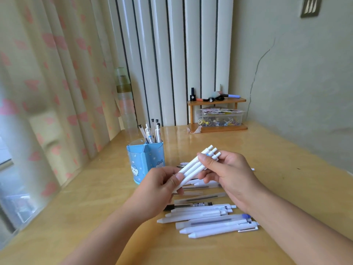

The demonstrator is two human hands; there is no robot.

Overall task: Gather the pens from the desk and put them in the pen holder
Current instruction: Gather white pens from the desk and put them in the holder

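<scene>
Both your left hand (160, 188) and right hand (229, 175) clasp a bundle of white pens (194, 166) beside the blue pen holder (145, 159), above the tabletop (95, 197).

White pens (193, 167) beside blue holder (146, 161)

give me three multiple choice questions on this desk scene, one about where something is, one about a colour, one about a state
1. Where is the pen holder?
A. left of the hands
B. on the wooden shelf
C. right of the loose pens

2. What colour is the pen holder?
A. red
B. blue
C. black

3. How is the bundle of white pens held?
A. lying on the desk
B. by the left hand alone
C. by both hands

Answers: 1 A, it stands on the desk left of both hands; 2 B, its walls are light blue with cat pictures; 3 C, the left hand grips the lower end and the right hand the upper.
</scene>
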